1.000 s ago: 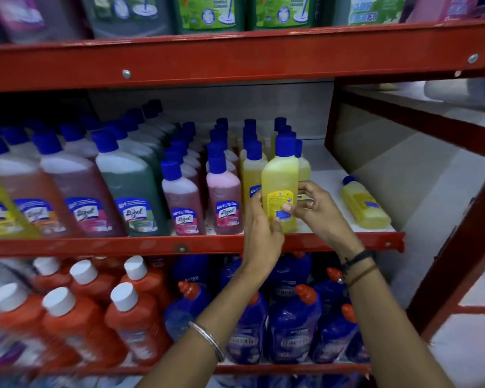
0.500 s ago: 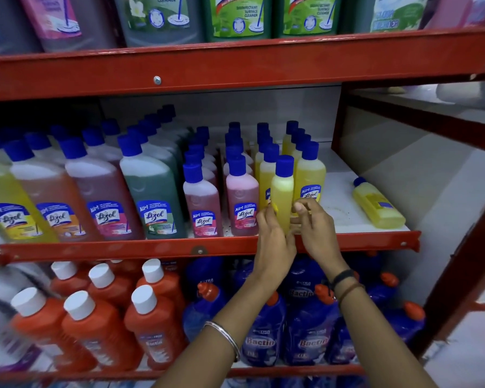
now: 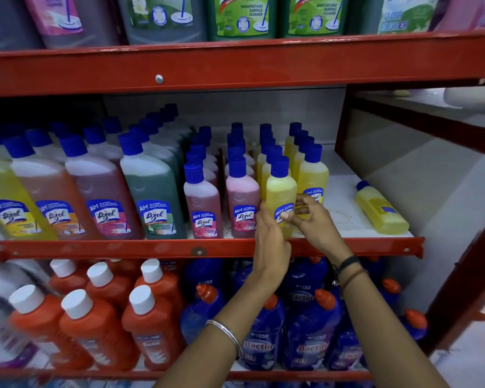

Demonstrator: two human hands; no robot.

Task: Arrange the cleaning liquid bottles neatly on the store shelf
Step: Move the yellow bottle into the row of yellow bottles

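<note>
At the front edge of the middle shelf [image 3: 207, 249], a small yellow bottle [image 3: 280, 191] stands upright just right of the pink bottle [image 3: 242, 197]. Left hand [image 3: 269, 242] cups its left side, fingers together. Right hand [image 3: 311, 219] pinches its lower right side near the label. Judgement: twist label to face out, square it with the yellow row behind, base flat. One fallen yellow bottle [image 3: 381, 211] lies well right of it.
</note>
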